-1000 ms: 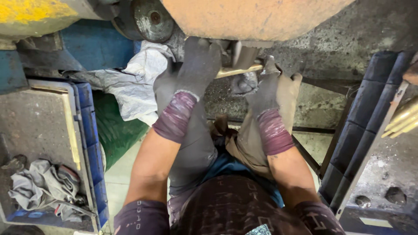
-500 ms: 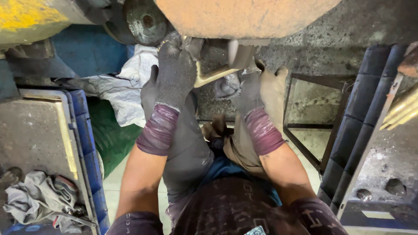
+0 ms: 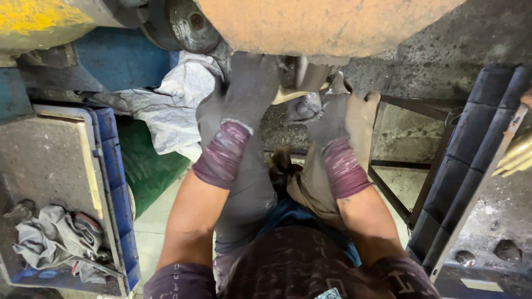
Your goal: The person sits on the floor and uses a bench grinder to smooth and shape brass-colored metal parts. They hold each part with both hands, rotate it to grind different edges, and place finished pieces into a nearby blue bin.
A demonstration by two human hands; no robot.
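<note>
Near the top centre of the frame, the left hand (image 3: pixel 252 83) wears a dark grey glove with a purple cuff and reaches up under a large orange rounded machine cover (image 3: pixel 327 22). Its fingers are closed on one end of a pale flat metal piece (image 3: pixel 291 95), which lies almost level just under the cover, between the two hands. The right hand (image 3: pixel 332 113), in the same kind of glove, is just to the right of it, and its fingers seem to close around the other end of the piece; a shiny metal part (image 3: pixel 305 108) sits just beside them, but I cannot tell if the hand touches it. In the upper left of the frame there is a round dark metal wheel (image 3: pixel 191 22), and below it a crumpled white sack (image 3: pixel 166 111) lies beside a green surface (image 3: pixel 147 166). At the left edge a blue crate (image 3: pixel 119 188) holds a grey slab, and some crumpled grey rags (image 3: pixel 55 241) rest on it in the lower left. At the right side of the frame stands a dark metal frame (image 3: pixel 404 160), and beside it dark blue crates (image 3: pixel 476 138).
</note>
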